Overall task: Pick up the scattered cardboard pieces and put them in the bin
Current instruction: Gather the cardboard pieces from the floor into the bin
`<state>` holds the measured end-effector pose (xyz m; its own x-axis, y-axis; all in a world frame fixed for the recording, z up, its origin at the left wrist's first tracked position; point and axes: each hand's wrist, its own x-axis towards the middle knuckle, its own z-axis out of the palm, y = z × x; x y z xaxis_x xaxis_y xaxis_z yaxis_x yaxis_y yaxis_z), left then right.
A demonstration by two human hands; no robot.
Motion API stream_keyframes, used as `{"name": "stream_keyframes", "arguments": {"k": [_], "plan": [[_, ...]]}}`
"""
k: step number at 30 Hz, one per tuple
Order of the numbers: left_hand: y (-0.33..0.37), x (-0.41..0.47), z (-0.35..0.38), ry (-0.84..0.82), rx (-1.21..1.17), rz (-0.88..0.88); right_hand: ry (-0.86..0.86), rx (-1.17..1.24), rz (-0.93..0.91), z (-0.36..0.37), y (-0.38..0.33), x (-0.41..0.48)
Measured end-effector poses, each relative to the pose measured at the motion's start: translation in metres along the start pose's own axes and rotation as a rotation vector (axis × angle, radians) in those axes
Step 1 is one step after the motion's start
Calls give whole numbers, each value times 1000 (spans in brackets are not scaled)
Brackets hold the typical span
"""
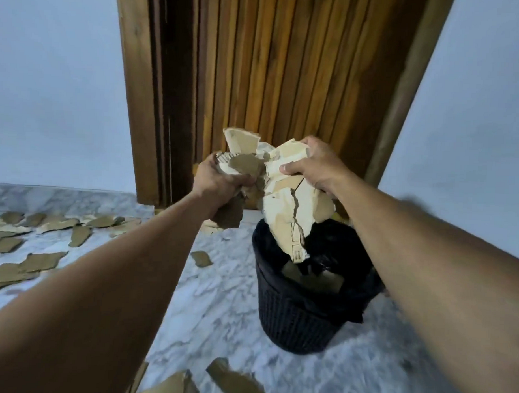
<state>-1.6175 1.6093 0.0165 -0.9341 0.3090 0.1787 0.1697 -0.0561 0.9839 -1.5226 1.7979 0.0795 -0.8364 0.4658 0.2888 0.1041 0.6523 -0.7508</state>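
Left hand (pixel 217 180), right hand (pixel 318 166) grip cardboard (pixel 284 215), perhaps past bin (pixel 292 315) rim.

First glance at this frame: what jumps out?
The left hand and right hand grip a bundle of torn cardboard over the black bin, centre frame, before a wooden door. More cardboard pieces litter the marble floor at far left and bottom.

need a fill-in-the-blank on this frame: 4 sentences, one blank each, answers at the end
1. The left hand and right hand grip a bundle of torn ____.
2. The bin under the bundle is ____ in colour.
3. Most loose pieces lie on the marble floor on the ____ side of the view.
4. Behind the bin is a ____ door.

Answers: cardboard; black; left; wooden
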Motion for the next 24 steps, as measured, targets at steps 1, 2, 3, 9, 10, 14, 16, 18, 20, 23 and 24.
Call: {"name": "stream_keyframes", "arguments": {"k": [1,2,3,9,10,14,16,18,20,23,24], "plan": [[-1,3,22,-12,15,-1,38,-14,10,-14,14,2],[-5,6,42,-12,32,2,86,-18,22,-24,29,4],[-11,8,62,2,48,8,146,-20,32,-33,46,4],[-75,-9,144,-41,254,-16,267,-134,86,-38,142,-21],[-84,-12,151,-115,323,-49,212,-150,136,-38,155,-27],[-93,-18,149,-204,513,-60,78,-179,252,-38,175,-40],[-92,-24,134,-138,568,1,69,-208,243,-36,167,-48],[-95,-35,115,-46,586,87,57,-232,207,-30,154,-58],[-103,-58,83,51,632,174,50,-274,112,-12,135,-75],[-130,-100,22,143,749,199,63,-300,-95,34,108,-107],[-140,-114,3,148,783,173,70,-306,-168,50,101,-116]]}}
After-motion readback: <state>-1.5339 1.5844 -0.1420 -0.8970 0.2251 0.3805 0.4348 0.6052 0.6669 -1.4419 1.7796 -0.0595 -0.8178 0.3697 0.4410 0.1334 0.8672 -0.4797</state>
